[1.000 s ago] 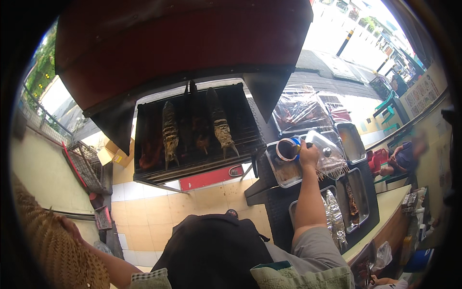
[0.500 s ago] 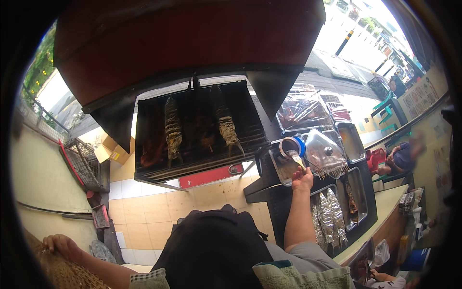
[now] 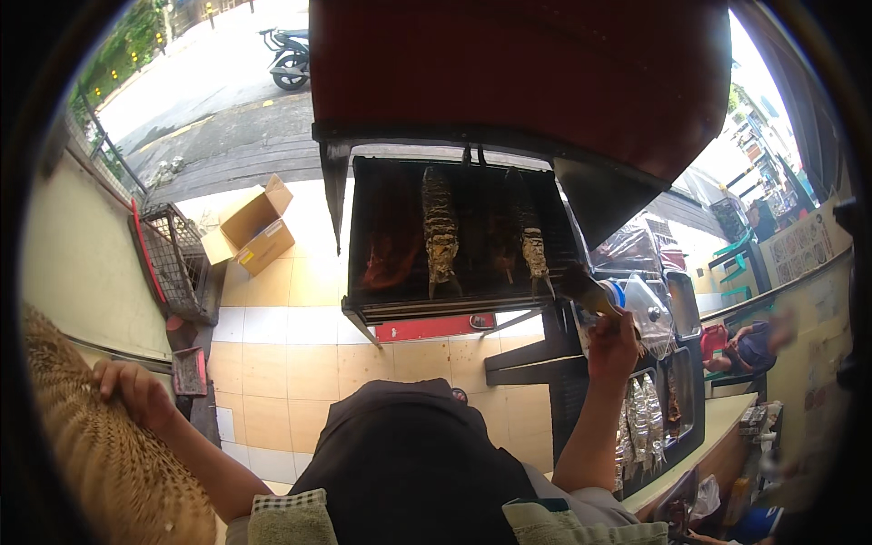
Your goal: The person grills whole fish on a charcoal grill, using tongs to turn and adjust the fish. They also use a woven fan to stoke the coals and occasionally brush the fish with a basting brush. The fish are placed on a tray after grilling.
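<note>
My right hand (image 3: 611,345) is closed round the handle of a basting brush (image 3: 595,296), whose dark head sits by the grill's right front corner. Close behind that hand is a blue-rimmed tub (image 3: 615,292), partly hidden. On the dark grill (image 3: 391,209) lie two foil-wrapped fish, one at the middle (image 3: 441,232) and one at the right (image 3: 534,247); smaller dark pieces beside them are hard to make out. At the lower left my left hand (image 3: 136,392) grips the edge of a large woven straw fan (image 3: 118,463).
A red hood (image 3: 518,73) overhangs the grill. On the right-hand table stand a tray of foil-wrapped fish (image 3: 643,418) and a glass lid (image 3: 650,311). A cardboard box (image 3: 250,227) and a wire crate (image 3: 173,259) are at the left. A person (image 3: 758,345) sits at the far right.
The brush has come out of the blue-rimmed tub and moved toward the grill's right corner. My left hand has raised the fan further into view. The whole view has turned left.
</note>
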Motion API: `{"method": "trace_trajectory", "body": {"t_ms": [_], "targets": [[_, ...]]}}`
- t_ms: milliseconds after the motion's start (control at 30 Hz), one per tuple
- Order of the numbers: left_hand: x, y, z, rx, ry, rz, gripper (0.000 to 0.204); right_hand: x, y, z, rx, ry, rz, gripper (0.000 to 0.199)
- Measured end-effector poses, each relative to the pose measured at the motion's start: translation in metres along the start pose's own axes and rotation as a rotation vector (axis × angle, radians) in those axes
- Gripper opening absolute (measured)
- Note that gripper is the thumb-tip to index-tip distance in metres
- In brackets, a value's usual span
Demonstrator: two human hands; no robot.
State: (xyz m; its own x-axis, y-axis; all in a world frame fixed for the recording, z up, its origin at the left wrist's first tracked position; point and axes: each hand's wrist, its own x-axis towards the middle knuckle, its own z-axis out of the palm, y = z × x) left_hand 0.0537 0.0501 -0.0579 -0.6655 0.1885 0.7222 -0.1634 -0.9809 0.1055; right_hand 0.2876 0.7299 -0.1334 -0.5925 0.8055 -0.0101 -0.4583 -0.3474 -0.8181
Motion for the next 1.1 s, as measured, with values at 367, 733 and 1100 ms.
{"method": "trace_trajectory", "body": {"t_ms": [367,733,1100], "targets": [[-0.038,0.007,-0.01,0.991,0.67,0.067,0.051,-0.047,0.179,0.208,-1.261,-1.111,-1.005,0.037],[-0.068,-0.036,0.06,2.381,0.773,-0.886,0.032,0.152,0.22,0.312,-1.084,-0.616,-0.698,0.03],[-0.054,-0.141,0.118,1.617,0.67,-1.528,0.081,0.128,0.242,0.315,-1.359,-0.954,-0.548,0.037]]}}
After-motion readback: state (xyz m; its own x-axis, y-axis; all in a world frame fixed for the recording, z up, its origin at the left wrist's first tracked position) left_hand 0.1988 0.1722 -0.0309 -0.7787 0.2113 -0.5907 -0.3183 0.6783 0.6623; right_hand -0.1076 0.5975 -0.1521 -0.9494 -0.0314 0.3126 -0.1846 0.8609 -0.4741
